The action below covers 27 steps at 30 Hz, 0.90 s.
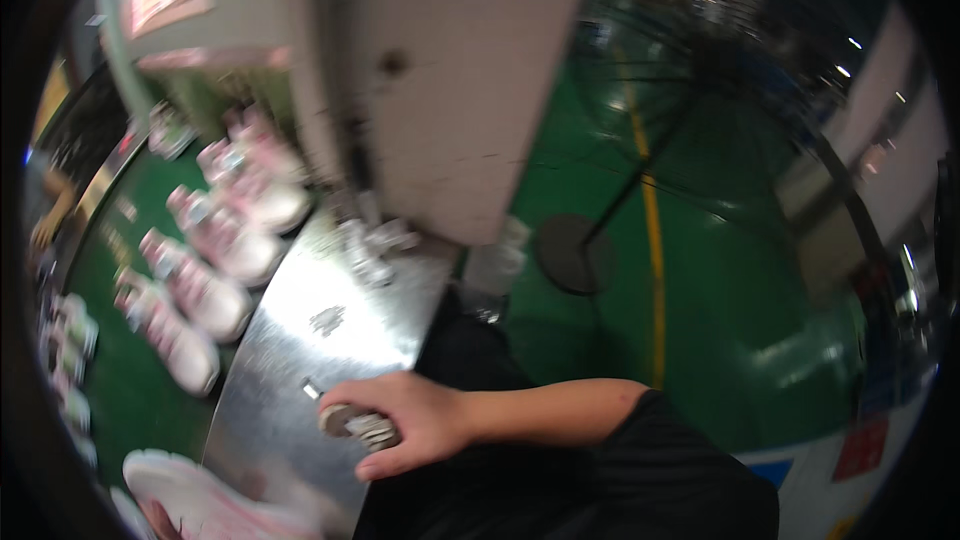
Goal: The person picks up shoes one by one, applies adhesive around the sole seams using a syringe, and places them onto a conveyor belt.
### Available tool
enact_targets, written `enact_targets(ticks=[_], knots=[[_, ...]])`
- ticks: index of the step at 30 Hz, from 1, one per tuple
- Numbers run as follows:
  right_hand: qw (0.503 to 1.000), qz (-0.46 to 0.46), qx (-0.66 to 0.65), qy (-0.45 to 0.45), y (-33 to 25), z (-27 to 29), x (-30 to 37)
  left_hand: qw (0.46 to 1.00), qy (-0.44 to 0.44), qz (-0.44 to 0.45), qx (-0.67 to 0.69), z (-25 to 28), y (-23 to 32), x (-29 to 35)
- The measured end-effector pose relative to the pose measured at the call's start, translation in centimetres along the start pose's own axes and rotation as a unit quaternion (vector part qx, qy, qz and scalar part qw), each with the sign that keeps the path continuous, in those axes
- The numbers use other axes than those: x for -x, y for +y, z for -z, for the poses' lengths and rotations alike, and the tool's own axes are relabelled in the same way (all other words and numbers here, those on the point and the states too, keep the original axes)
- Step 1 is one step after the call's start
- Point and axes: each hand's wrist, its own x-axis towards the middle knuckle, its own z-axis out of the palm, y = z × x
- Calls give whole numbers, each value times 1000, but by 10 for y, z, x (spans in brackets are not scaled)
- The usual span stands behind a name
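My right hand [415, 425] reaches in over the steel tabletop [270, 370], its fingers curled round a small rounded grey-brown object [345, 420] with pale, layered edges. Blur hides what kind of thing it is. At the lower left, a white-and-pink sneaker [215, 495] tilts over the near end of the tabletop. A little of my left hand [158, 517] shows at this shoe's opening, gripping it; the rest is cut off by the frame's edge. A small white scrap [311, 390] lies just beyond my right fingers.
Several pink-and-white sneakers [210, 295] stand in a slanting row on a green surface left of the tabletop. Crumpled clear plastic [370, 245] lies at its far end, against a pale panel [450, 80]. A stand with a round base [575, 254] is on the green floor at right.
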Motion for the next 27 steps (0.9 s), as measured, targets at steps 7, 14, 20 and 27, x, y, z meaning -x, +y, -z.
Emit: enact_targets(ticks=[7,14,20,27], knots=[[912,38,-396,-106,-34,-10,-20,978,20,43,204,37,36,8],[883,47,-438,-164,-74,-47,-56,990,-44,-27,133,55,18,1],[870,67,-450,-188,-79,-68,-66,976,-169,-97,96,63,10,-1],[878,23,-451,-157,-88,-76,-64,973,-168,-53,147,55,20,7]])
